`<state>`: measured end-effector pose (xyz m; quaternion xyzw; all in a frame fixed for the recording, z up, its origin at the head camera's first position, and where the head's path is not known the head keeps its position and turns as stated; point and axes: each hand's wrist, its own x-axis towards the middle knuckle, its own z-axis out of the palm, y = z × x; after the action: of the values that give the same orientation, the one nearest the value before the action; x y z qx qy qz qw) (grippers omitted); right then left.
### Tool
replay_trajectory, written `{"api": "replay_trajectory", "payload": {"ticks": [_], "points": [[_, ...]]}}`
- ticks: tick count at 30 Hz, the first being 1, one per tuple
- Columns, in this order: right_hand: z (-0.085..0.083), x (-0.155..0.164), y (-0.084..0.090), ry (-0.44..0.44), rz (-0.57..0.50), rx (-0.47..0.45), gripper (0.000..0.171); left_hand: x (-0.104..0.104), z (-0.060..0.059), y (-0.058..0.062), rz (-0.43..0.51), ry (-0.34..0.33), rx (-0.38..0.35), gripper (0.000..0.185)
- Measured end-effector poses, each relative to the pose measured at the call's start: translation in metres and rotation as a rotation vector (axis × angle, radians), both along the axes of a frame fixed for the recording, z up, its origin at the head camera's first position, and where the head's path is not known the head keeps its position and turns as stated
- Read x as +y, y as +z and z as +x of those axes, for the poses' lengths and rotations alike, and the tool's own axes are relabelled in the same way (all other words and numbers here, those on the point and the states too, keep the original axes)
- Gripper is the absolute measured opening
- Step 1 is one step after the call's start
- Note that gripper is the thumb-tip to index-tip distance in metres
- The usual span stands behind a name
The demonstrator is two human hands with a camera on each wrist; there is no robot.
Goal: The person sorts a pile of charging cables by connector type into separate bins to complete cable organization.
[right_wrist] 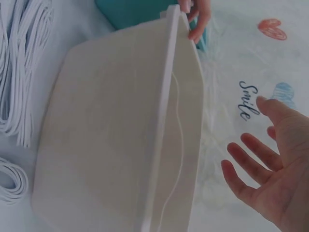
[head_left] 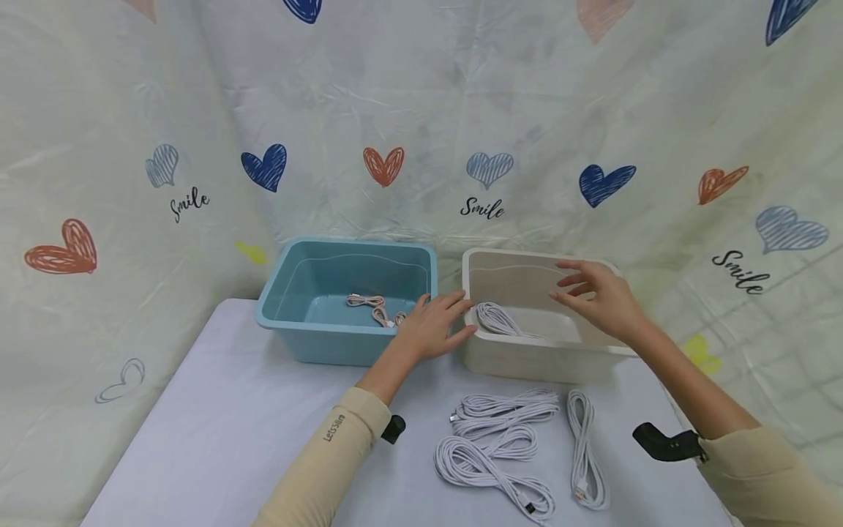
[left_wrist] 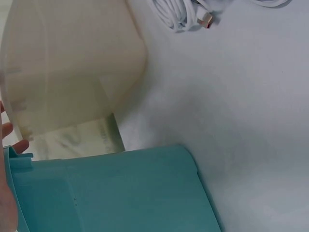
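Observation:
In the head view my left hand [head_left: 431,326] lies across the gap between the two bins, its fingertips at the left rim of the cream bin [head_left: 546,359] and its palm by the corner of the blue bin [head_left: 342,348]. My right hand [head_left: 599,296] hovers over the cream bin with loosely spread fingers and nothing in them. Inside the cream bin lies a coiled white cable [head_left: 497,320]. Small beige cable bundles [head_left: 366,301] rest on the floor of the blue bin. In the right wrist view the right hand [right_wrist: 275,169] is beside the cream bin's rim [right_wrist: 164,96].
In front of the cream bin, several bundled white cables [head_left: 494,468] lie on the white tabletop [head_left: 217,439]. One longer white cable bundle [head_left: 585,450] lies apart on their right. A curtain [head_left: 421,110] printed with hearts hangs right behind the bins.

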<state>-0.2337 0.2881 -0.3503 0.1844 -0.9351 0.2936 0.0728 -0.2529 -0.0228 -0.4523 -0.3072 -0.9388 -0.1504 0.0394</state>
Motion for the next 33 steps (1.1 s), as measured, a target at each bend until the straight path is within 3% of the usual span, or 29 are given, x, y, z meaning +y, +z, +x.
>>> {"api": "replay_trajectory", "payload": {"ticks": [11, 17, 25, 33], "points": [[0.027, 0.0, -0.022, 0.066, -0.066, 0.134, 0.047, 0.001, 0.0, -0.002, 0.006, 0.004, 0.013, 0.056], [0.039, -0.007, -0.04, 0.157, -0.111, 0.205, 0.047, 0.001, 0.0, -0.002, 0.007, 0.003, 0.011, 0.057], [0.058, -0.024, -0.067, 0.355, -0.118, 0.176, 0.046, 0.001, 0.001, -0.002, 0.012, 0.008, 0.011, 0.057], [0.073, -0.042, -0.1, 0.479, -0.108, 0.101, 0.045, 0.002, 0.002, -0.001, -0.007, 0.014, 0.014, 0.057]]}}
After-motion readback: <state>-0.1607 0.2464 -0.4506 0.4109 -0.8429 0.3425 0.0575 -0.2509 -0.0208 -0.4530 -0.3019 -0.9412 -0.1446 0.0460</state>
